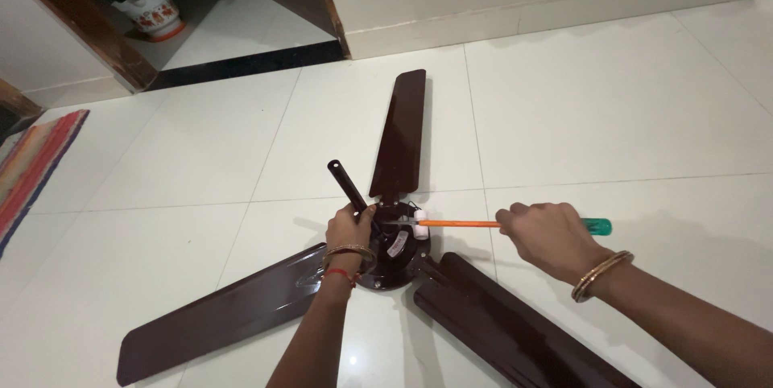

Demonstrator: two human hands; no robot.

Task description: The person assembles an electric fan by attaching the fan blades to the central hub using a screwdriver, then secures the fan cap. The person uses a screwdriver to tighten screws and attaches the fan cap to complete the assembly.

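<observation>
While the dark brown ceiling fan (394,255) lies flat on the white tiled floor (604,106) with its 3 blades spread out, the left hand (348,231) wraps closed around the base of the black downrod (348,184), which tilts up and to the left from the motor hub. The right hand (538,235) is curled shut around a screwdriver (459,224) (orange shaft, green handle end poking out past the knuckles), its tip at the white connector on the hub. Both wrists wear bangles. A striped rug (32,167) lies at the left edge.
</observation>
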